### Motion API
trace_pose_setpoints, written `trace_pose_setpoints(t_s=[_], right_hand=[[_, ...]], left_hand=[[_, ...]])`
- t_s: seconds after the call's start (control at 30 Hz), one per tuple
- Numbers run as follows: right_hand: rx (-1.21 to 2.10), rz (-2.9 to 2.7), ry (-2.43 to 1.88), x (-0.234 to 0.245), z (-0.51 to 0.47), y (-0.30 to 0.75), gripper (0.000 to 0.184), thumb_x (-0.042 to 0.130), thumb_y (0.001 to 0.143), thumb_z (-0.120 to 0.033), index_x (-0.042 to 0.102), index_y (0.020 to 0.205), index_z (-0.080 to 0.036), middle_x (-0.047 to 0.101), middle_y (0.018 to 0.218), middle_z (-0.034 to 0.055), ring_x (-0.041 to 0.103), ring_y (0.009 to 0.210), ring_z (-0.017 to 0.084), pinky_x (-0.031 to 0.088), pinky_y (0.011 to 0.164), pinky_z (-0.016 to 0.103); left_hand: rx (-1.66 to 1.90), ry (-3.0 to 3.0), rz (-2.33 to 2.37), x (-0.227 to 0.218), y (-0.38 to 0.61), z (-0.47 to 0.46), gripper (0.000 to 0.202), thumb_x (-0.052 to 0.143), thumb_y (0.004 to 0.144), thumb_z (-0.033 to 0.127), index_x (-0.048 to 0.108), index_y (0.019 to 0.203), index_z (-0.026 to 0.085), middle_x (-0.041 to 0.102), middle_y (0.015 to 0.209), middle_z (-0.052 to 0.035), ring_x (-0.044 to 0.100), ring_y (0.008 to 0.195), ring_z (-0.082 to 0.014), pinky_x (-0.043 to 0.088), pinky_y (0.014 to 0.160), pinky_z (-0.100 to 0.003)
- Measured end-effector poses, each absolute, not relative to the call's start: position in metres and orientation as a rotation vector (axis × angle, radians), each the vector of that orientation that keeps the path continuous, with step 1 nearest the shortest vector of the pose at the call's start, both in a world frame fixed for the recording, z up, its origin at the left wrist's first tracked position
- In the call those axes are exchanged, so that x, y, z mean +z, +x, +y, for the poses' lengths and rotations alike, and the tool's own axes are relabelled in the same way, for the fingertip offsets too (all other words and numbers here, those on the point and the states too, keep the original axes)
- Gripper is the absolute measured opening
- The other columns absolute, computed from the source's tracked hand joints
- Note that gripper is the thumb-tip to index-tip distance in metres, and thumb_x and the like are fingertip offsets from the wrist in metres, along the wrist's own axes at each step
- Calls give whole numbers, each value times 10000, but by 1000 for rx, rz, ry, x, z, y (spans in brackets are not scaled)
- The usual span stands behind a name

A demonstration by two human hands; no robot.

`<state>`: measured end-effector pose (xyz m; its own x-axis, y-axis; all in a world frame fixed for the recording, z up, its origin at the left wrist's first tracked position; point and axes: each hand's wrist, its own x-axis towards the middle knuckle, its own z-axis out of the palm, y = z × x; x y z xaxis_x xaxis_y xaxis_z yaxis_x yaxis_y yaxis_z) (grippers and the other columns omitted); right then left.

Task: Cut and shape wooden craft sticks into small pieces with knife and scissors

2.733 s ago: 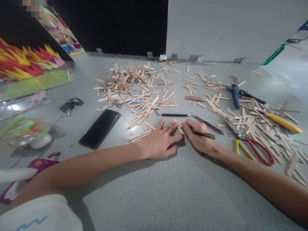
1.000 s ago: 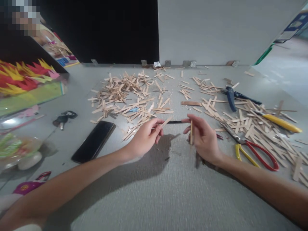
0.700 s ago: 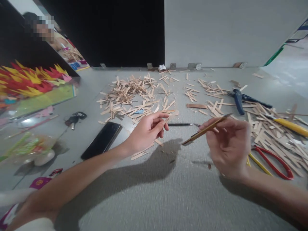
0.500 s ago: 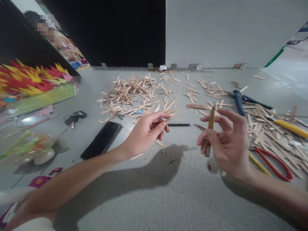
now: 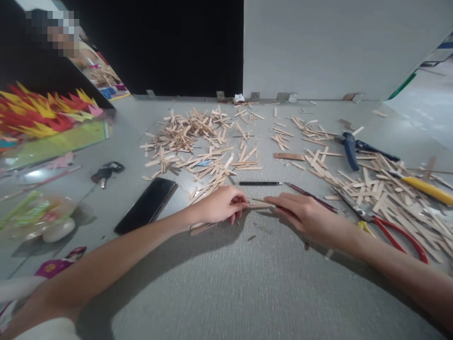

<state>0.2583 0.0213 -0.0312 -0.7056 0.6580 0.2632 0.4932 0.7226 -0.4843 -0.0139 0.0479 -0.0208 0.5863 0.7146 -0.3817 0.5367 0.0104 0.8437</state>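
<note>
My left hand (image 5: 222, 204) is closed in a pinch on one end of a wooden craft stick (image 5: 258, 205), low over the grey table. My right hand (image 5: 297, 208) is palm down at the stick's other end, fingers pressed together. It hides most of the slim tan-handled knife; only a thin tip shows at the fingertips, close above the stick. Just beyond the hands lie a black pen-like tool (image 5: 260, 183) and a dark red slim tool (image 5: 311, 197). Red-handled pliers (image 5: 399, 236) rest beside my right forearm.
A heap of craft sticks (image 5: 191, 132) covers the back middle, and more sticks (image 5: 392, 193) spread right. Blue-handled clippers (image 5: 350, 151) and a yellow cutter (image 5: 428, 189) lie among them. A phone (image 5: 146, 205), keys (image 5: 106, 174) and a plastic bag (image 5: 38, 212) are left. Black and white panels (image 5: 329, 52) stand behind.
My right hand has turned from holding the knife upright to palm down, moving left to the stick. My left hand has lowered the stick towards the table.
</note>
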Motion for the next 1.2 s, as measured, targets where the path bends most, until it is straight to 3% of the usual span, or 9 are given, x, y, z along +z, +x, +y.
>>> trace_pose_setpoints(t_s=[0.3,0.57,0.8,1.2], right_hand=[[650,-2642,-741,-37,36,276,420,523,1128,-203,686,1514,-230,809,1061,109,770,872,230,629,764,334],[662,-2622,-709,-34,44,283,365,490,1168,-308,790,1332,-180,829,962,113,767,785,221,620,704,323],[706,-2565,-737,-24,46,284,327,540,1148,-324,835,1244,-220,838,934,97,772,758,217,614,668,312],[528,-2712,-660,-26,47,287,434,414,1191,-324,804,1294,-163,815,915,113,736,741,212,566,648,313]], left_hand=[[151,1589,1071,-23,-16,49,195,576,1059,218,619,870,190,668,685,12,616,471,-114,458,439,-215],[132,1558,1082,-21,-15,51,188,591,1051,214,632,871,181,680,674,10,594,433,-107,469,447,-233],[135,1569,1043,-22,-17,53,191,624,1047,269,642,881,177,694,671,1,599,452,-112,486,471,-246],[121,1566,1048,-22,-16,55,207,641,1024,289,614,839,198,667,659,9,608,459,-123,465,460,-249]])
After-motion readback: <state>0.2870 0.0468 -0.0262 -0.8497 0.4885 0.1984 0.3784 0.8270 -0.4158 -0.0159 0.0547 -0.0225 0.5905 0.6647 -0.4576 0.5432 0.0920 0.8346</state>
